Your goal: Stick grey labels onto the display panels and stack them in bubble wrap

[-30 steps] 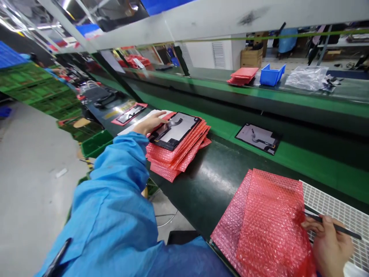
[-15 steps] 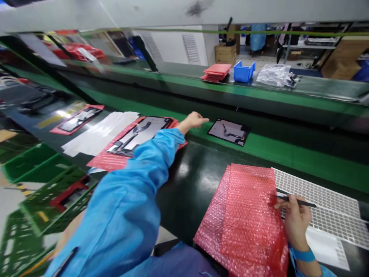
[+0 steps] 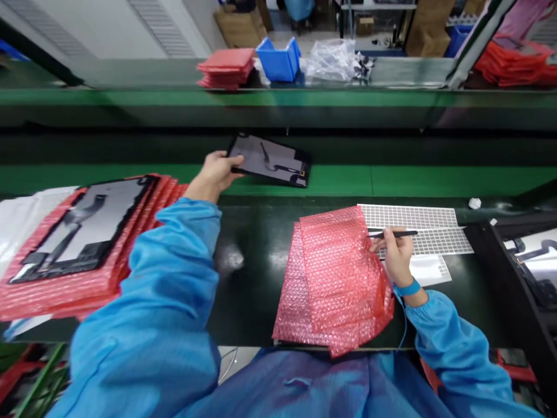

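Note:
My left hand (image 3: 216,174) pinches the left edge of a tablet screen panel (image 3: 252,155), thumb on top. The panel has a grey back, a black border and a dark flex cable, and it tilts above the green strip at the back of the bench. In my right hand (image 3: 399,258) are thin black tweezers (image 3: 405,233), pointing left. That hand is at the right edge of the red bubble-wrap bags (image 3: 333,278) and over white sheets of small square stickers (image 3: 435,241). Another screen panel (image 3: 102,215) lies on a stack of red bubble bags (image 3: 117,276) at left.
A shelf behind carries red bags (image 3: 227,67), a blue bin (image 3: 279,61) and clear plastic bags (image 3: 331,60). To the right stands a black tray (image 3: 496,278) with a panel in it. A crumpled white scrap (image 3: 474,203) lies near the back right.
My left hand has reached the screen panel, closed on its edge and raised it off the green strip. The right hand still holds the tweezers. My view has turned to the right.

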